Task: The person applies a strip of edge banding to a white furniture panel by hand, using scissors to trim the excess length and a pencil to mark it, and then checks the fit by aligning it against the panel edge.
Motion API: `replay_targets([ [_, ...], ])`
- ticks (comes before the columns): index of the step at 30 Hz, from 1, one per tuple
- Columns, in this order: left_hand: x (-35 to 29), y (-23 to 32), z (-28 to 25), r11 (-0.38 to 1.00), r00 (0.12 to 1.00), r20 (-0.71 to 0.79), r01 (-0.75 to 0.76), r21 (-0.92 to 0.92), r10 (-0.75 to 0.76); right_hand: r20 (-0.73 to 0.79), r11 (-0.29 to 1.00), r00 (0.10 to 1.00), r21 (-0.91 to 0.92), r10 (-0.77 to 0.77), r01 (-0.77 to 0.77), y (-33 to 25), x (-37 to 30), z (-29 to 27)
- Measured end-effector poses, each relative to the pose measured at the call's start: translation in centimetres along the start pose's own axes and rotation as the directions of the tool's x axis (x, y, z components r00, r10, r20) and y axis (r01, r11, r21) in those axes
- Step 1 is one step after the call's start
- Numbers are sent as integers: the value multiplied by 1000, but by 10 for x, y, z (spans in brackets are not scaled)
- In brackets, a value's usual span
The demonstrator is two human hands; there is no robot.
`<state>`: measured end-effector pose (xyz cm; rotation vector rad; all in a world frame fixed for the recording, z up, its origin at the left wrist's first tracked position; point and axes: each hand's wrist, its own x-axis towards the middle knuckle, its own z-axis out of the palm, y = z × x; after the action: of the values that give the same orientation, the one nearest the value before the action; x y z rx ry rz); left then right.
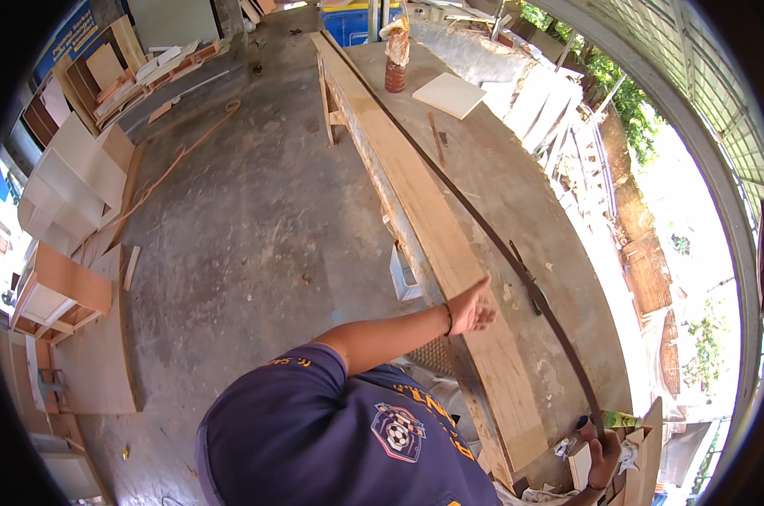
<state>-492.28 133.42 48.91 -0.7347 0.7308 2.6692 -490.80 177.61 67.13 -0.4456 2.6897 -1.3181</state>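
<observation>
Landmark: the long pale plank (436, 228) lying on the grey workbench (517, 194), running from near the person out to the far end of the bench.

Left hand: the left hand (470, 310) rests on the plank's left edge, a bit past its near end, fingers curled loosely over the wood, thumb sticking up. Looks like steadying more than a real grip (can't see the fingertips properly).

Right hand: the right hand (603, 455) is down past the plank's near end, off to its right, closed around the near tip of the dark strip (491, 236).

Strip: thin, dark, very long; it lies along the plank's right edge, bowing away slightly near the middle.

Key relation: both long axes run the same way, straight away from the person. The right hand is at the strip's end; the left sits farther up the plank, so it's the nearer one to the strip's middle.

Other stuff: a brown bottle (395, 72) and a pale square board (449, 93) beyond the plank's far half, cabinet boxes (66, 194) on the floor well left of it.
</observation>
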Motion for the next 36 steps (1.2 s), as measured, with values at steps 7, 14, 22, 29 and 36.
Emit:
replay_targets([
  [7, -9, 151, 34, 708, 876, -161, -464, -532, 454, -68, 982, 987, -111, 142, -149, 49, -41, -2],
  [14, -129, 288, 7, 531, 570, -275, -821, -209, 774, 19, 983, 994, 145, 108, -110, 63, -50, 100],
  [22, -493, 351, 5, 270, 46, -327, -679, 682, 944, 688, 924, 634, 363, -353, 120, -39, 8, 331],
  [29, -658, 204, 71, 76, -237, 11, 356, 931, 971, 864, 862, 106, 467, -492, 195, -110, 26, 404],
  [36, -679, 52, 35, 75, -229, 214, 830, 553, 950, 650, 722, -325, 661, -686, -204, -285, -25, 493],
])
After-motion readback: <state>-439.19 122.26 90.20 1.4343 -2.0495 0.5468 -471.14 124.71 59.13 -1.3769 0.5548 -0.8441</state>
